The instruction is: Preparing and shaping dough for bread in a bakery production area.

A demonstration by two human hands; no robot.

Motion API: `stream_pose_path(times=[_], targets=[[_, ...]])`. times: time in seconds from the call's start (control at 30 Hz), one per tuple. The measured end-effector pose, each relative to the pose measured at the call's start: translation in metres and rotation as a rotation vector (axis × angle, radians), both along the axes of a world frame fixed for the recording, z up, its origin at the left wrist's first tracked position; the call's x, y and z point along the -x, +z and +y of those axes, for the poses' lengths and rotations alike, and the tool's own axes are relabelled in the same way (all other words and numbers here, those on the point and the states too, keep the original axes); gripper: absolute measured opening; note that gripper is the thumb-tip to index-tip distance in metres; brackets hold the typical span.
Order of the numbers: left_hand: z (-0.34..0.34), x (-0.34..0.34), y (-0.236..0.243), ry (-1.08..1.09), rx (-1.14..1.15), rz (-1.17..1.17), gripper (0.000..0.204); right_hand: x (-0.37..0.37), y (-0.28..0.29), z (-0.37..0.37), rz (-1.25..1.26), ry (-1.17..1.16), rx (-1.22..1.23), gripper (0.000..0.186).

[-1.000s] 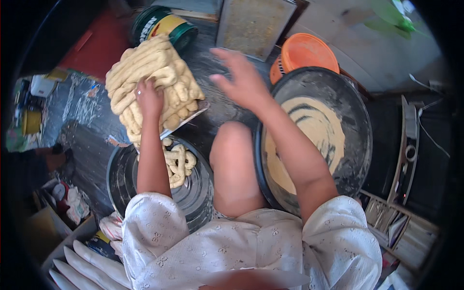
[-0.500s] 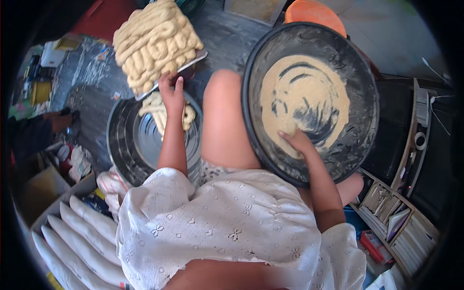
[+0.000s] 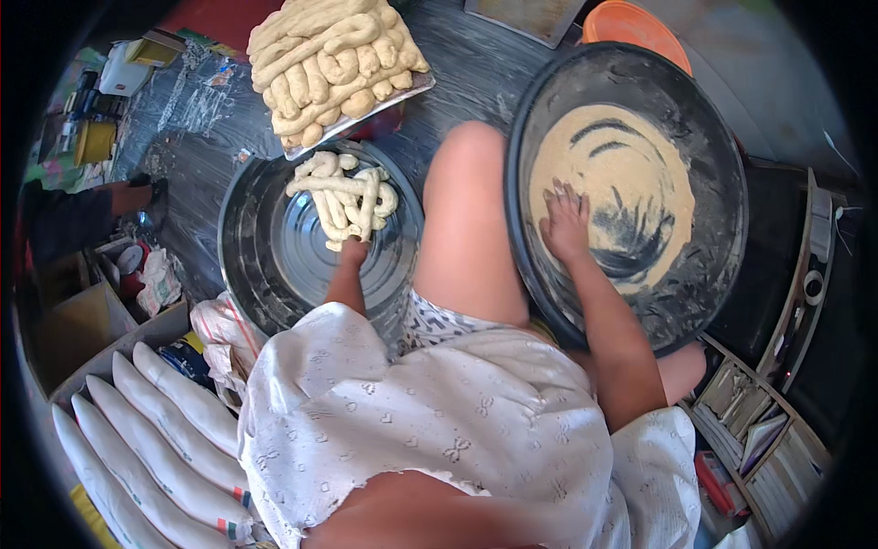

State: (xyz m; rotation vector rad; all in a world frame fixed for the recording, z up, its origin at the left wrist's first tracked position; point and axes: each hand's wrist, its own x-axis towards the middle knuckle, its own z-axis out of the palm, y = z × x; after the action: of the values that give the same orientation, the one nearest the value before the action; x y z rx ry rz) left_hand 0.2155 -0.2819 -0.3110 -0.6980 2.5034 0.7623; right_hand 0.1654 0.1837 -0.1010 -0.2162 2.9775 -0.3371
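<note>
My left hand [image 3: 352, 249] reaches down into a dark ridged basin [image 3: 233, 247] on the left, its fingers closed on the near end of a pale dough strip [image 3: 368, 206]. More twisted dough strips [image 3: 334, 188] lie piled there. My right hand [image 3: 567, 220] lies flat, fingers stretched out, on a tan crumb-like powder [image 3: 631, 156] inside a large black basin [image 3: 722, 229]. That basin tilts over my right leg. Swirled finger tracks and dark bare patches show in the powder. Beyond the left basin, a tray [image 3: 416, 89] bears a high stack of dough strips [image 3: 334, 69].
Several long white sacks [image 3: 155, 439] lie at the lower left, near open boxes [image 3: 73, 320]. Another person's foot [image 3: 137, 194] stands at far left. An orange tub [image 3: 640, 32] sits behind the black basin. Wooden shelving [image 3: 768, 421] with papers is at right.
My left hand has come down from beside the stacked tray to the dough in the left basin. My right hand has shifted farther up the powder and flattened. The whole view has turned slightly.
</note>
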Motion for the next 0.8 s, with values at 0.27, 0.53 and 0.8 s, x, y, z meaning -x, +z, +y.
stream_pose_path(times=[0.27,0.53,0.8], targets=[[0.044,0.055,-0.021,0.093,0.054,0.033,0.066,0.002,0.004,-0.001,-0.001,0.032,0.004,0.047],[0.062,0.089,0.005,0.147,0.191,-0.207,0.067,0.006,0.004,0.0,0.005,0.054,-0.011,0.048],[0.024,0.062,-0.012,-0.107,-0.169,-0.17,0.044,0.008,0.001,0.002,0.049,0.038,0.009,0.046]])
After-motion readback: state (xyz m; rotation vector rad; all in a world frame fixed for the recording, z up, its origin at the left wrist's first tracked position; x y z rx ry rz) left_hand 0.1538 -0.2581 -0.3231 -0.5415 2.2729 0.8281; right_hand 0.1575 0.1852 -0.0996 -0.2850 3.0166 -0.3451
